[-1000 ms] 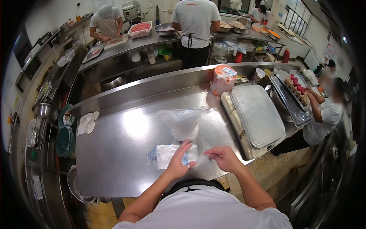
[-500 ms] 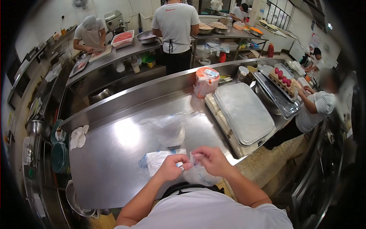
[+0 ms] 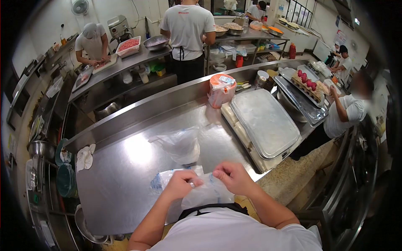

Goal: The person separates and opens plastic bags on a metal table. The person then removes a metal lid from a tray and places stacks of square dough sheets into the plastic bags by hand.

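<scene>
A thin clear plastic bag point(image 3: 209, 193) hangs between my hands at the table's near edge. My left hand point(image 3: 183, 183), with a ring on one finger, is closed on the bag's upper left part. Its upper right part is pinched by my right hand point(image 3: 233, 177). Behind my left hand a flat pack of plastic bags point(image 3: 166, 175) with blue print lies on the steel table point(image 3: 113, 188), partly hidden. Farther back on the table stands a crumpled, whitish translucent bag point(image 3: 184, 146), touching neither hand.
A lidded tray point(image 3: 266, 123) stands at the right, beside an orange-topped wrapped tub point(image 3: 222, 90). A white cloth point(image 3: 85, 157) lies at the left edge. A co-worker point(image 3: 345, 111) stands at the right near an egg tray point(image 3: 307, 86); other people work at the back counter.
My hands have come together from apart, and now a clear bag is stretched between them. The view has shifted, so the table's things appear farther left.
</scene>
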`<action>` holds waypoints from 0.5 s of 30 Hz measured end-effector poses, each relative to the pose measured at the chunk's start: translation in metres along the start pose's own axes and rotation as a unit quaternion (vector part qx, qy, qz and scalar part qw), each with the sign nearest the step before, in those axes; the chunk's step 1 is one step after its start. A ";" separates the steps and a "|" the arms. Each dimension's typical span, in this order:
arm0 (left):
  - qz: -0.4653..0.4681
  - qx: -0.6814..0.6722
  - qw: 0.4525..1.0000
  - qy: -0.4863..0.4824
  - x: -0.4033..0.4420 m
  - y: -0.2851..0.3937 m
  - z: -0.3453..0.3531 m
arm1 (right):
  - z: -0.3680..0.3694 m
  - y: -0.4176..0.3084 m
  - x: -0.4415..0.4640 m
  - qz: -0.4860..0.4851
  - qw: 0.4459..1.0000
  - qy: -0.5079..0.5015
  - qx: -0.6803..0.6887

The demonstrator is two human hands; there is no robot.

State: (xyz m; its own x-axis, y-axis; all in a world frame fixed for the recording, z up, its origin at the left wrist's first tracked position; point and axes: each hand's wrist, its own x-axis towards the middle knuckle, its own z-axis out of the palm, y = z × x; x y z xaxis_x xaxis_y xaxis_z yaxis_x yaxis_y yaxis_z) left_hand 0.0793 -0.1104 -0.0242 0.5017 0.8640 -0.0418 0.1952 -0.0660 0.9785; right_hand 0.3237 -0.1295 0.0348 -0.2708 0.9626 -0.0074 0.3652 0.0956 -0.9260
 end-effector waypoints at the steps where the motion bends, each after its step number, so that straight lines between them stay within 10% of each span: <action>1: 0.035 -0.059 0.997 0.047 -0.001 -0.005 -0.005 | -0.002 0.002 0.001 0.057 0.997 -0.043 0.023; 5: 0.140 -0.230 0.963 0.014 -0.004 -0.003 -0.018 | -0.015 -0.007 0.007 0.087 0.964 -0.177 0.179; 8: -0.059 -0.303 0.936 -0.168 -0.026 -0.044 -0.035 | -0.017 0.007 0.019 -0.003 0.931 -0.102 0.351; 11: 0.013 -0.367 0.921 -0.129 -0.029 -0.068 -0.028 | -0.020 0.018 0.033 0.067 0.875 -0.124 0.464; 13: -0.021 -0.115 0.985 0.124 -0.020 -0.092 -0.034 | -0.016 0.030 0.043 0.099 0.852 -0.146 0.493; 15: -0.009 -0.194 0.963 0.189 -0.017 -0.097 -0.045 | -0.013 0.024 0.053 0.123 0.855 -0.139 0.484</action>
State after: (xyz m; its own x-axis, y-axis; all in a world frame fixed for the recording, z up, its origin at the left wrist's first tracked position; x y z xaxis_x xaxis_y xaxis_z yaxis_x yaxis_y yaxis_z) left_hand 0.0140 -0.0966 -0.1098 0.1439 0.9880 -0.0556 -0.1643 0.0792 0.9832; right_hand 0.3297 -0.0726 0.0174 -0.5417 0.8134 -0.2121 -0.4308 -0.4853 -0.7608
